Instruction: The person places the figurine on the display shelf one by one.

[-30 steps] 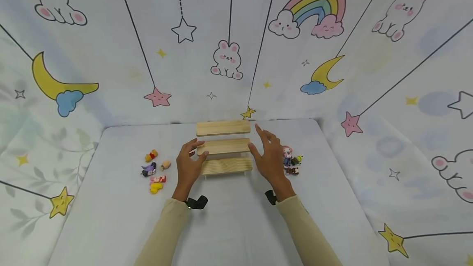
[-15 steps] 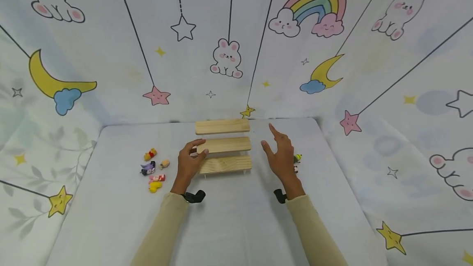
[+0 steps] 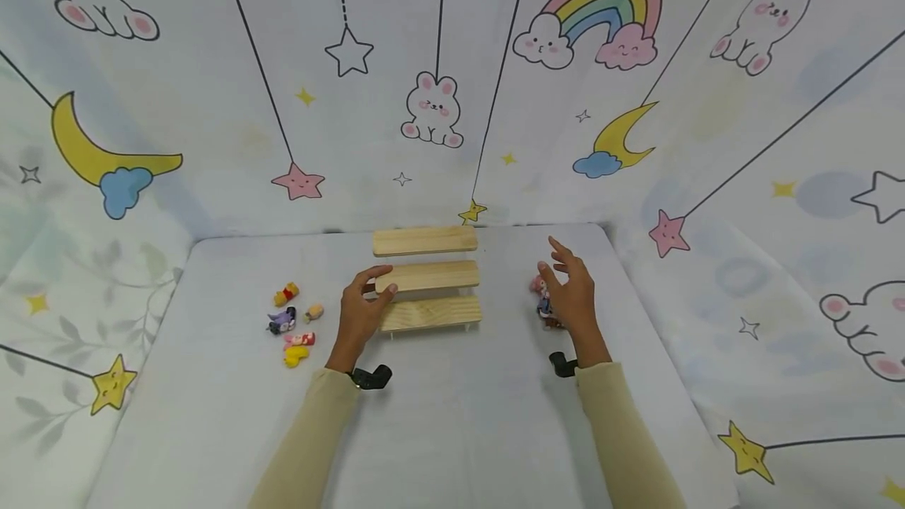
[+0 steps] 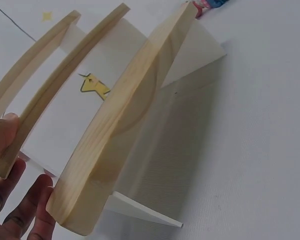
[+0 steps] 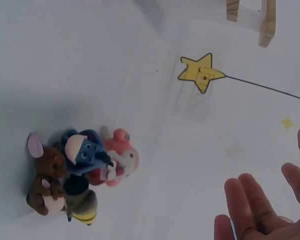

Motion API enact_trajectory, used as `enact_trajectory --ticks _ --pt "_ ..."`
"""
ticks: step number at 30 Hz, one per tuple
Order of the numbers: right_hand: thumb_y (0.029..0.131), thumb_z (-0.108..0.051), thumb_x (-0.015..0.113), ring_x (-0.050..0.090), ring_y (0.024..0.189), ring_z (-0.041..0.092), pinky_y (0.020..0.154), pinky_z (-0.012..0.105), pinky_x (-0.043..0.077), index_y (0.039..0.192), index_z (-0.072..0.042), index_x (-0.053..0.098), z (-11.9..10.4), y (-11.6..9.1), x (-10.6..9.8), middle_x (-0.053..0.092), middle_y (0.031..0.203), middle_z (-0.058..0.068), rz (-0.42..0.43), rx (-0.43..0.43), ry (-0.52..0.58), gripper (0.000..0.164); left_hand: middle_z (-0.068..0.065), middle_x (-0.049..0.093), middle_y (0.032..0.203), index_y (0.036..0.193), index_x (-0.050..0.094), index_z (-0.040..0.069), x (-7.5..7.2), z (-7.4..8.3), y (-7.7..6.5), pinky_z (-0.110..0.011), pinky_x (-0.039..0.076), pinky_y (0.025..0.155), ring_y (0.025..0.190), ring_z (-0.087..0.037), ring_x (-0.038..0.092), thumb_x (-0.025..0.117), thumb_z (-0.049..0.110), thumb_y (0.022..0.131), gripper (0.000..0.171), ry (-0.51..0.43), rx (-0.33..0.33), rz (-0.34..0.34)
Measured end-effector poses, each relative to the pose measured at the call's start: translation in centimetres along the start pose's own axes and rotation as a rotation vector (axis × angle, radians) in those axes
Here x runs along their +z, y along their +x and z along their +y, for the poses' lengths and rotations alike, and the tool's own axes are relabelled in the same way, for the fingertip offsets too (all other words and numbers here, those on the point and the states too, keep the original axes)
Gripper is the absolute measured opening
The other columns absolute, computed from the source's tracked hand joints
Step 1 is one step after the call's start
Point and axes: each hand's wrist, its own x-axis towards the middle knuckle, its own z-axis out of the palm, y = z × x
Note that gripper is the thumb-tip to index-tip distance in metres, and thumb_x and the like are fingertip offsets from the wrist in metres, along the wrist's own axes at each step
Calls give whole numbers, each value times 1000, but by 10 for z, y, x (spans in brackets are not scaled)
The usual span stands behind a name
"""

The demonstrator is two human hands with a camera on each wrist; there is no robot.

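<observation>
Through the head camera I saw the left hand (image 3: pixel 360 311) pinching the left end of the middle plank (image 3: pixel 431 276) of a wooden shelf (image 3: pixel 425 240), while the right hand (image 3: pixel 574 297), fingers spread, partly hid a figurine cluster (image 3: pixel 543 303). My left wrist feed showed that plank clasped from both sides, near the front plank (image 4: pixel 112 127) and its white support (image 4: pixel 145 212). On my right wrist feed, the parted fingers stood well apart from the blue donkey figurine (image 5: pixel 86 151).

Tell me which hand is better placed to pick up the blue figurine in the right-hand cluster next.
The right hand, I'd say: it holds nothing and is close to the blue figurine, while the left hand grips the end of the middle wooden board, farther away.
</observation>
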Motion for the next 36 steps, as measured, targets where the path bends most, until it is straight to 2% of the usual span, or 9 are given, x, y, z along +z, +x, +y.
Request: enact_trajectory --ticks 9,15,19,25,31,36 --pt "99 -44 58 49 132 38 99 60 45 150 -42 39 22 7 -10 54 143 13 -65 79 -23 55 4 51 146 131 63 31 0 1 -1 -45 49 92 118 -26 54 71 40 91 42 0 8 1" --pt "96 -43 63 49 132 36 100 58 46 148 -39 45 41 16 -8 55 143 10 -116 137 -13 55 4 52 145 130 64 31 1 0 0 -48 48 93 120 -32 54 72 39 91 41 -28 4 3" --pt "96 -35 66 49 133 39 100 58 46 148 -32 47 52 22 -6 54 144 14 -159 161 -3 55 5 53 144 129 64 32 1 0 0 -49 47 93 120 -34 54 73 38 91 40 -26 -3 5" --pt "96 -20 67 47 134 42 102 58 45 148 -25 48 63 30 -3 51 145 18 -219 203 -21 56 6 52 145 130 64 33 1 0 -1 -45 48 94 119 -30 55 73 39 90 41 -3 -11 14" --pt "95 -15 68 47 135 41 103 57 45 146 -22 51 74 37 0 49 146 19 -265 238 -25 54 6 53 144 129 64 32 1 0 -1 -47 48 93 119 -36 54 73 40 90 41 -11 0 16" --pt "98 -13 64 50 131 42 99 56 48 146 -19 50 83 41 3 49 145 22 -320 226 -88 51 6 53 143 129 65 32 2 -1 0 -46 48 91 119 -40 53 73 41 90 41 -19 2 15"
